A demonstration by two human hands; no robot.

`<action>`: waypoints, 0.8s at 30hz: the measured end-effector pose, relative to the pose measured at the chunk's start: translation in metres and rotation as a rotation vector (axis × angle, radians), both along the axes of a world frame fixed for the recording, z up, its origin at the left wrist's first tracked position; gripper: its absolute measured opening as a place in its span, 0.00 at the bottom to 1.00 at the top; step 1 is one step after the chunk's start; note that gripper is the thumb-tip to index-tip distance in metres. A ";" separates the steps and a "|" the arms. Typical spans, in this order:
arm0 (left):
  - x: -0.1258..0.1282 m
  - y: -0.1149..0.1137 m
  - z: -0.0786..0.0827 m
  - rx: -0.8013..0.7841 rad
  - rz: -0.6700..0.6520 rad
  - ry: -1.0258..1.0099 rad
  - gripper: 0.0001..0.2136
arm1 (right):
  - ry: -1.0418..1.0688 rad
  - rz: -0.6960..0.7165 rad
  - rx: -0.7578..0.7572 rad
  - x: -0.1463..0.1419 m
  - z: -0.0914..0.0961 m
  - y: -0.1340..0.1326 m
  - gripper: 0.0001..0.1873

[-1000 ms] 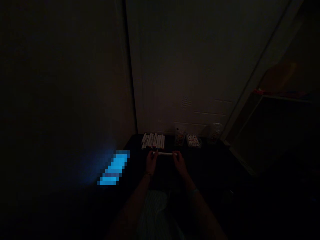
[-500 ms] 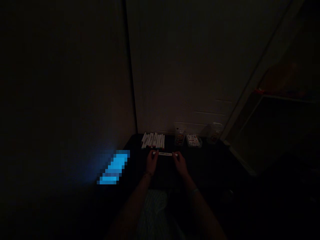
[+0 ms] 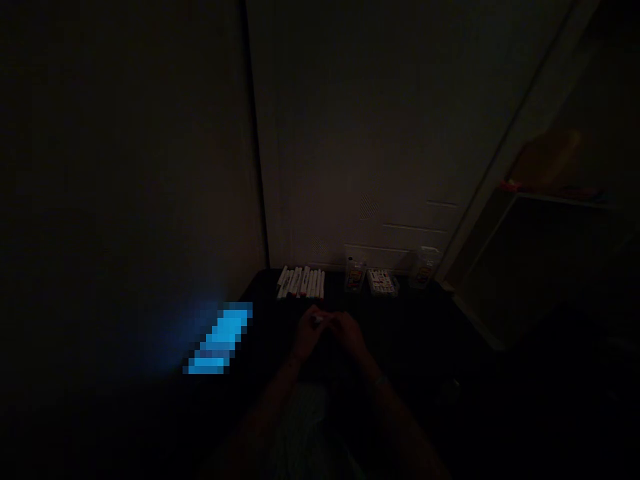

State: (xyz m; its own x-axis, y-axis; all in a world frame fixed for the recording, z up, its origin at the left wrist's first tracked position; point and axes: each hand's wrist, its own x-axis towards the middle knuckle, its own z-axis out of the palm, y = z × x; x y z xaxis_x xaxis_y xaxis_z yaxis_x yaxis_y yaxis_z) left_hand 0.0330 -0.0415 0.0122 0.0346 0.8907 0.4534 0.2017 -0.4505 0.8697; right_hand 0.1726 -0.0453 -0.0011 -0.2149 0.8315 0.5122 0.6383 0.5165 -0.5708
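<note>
The room is very dark. My left hand (image 3: 306, 333) and my right hand (image 3: 349, 335) are together over a dark surface (image 3: 410, 327), fingers curled. A small white piece of a marker (image 3: 317, 320) shows between them; the rest is hidden by my fingers. Behind my hands a row of several white markers (image 3: 301, 283) lies side by side near the wall.
A glowing blue pixelated rectangle (image 3: 219, 339) lies at the left. Small clear containers (image 3: 355, 276) (image 3: 383, 283) (image 3: 423, 272) stand along the back by the wall. A dark box-like shape (image 3: 550, 267) is on the right. A pale cloth (image 3: 303, 420) lies near my forearms.
My hands held a white marker stretched out by its ends; now they have come together and pulled back slightly, covering most of it. The view shifted a little.
</note>
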 end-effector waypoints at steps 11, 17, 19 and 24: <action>0.008 -0.015 0.000 0.181 0.014 0.329 0.10 | 0.141 0.065 -0.107 0.002 0.002 0.000 0.18; 0.010 -0.015 -0.004 0.206 -0.019 0.403 0.11 | 0.189 0.066 -0.147 0.003 0.003 0.002 0.15; 0.010 -0.015 -0.004 0.207 -0.011 0.415 0.11 | 0.194 0.047 -0.140 0.003 0.003 0.002 0.14; 0.009 -0.017 -0.001 0.221 0.006 0.441 0.12 | 0.158 -0.021 -0.095 0.003 0.002 0.002 0.11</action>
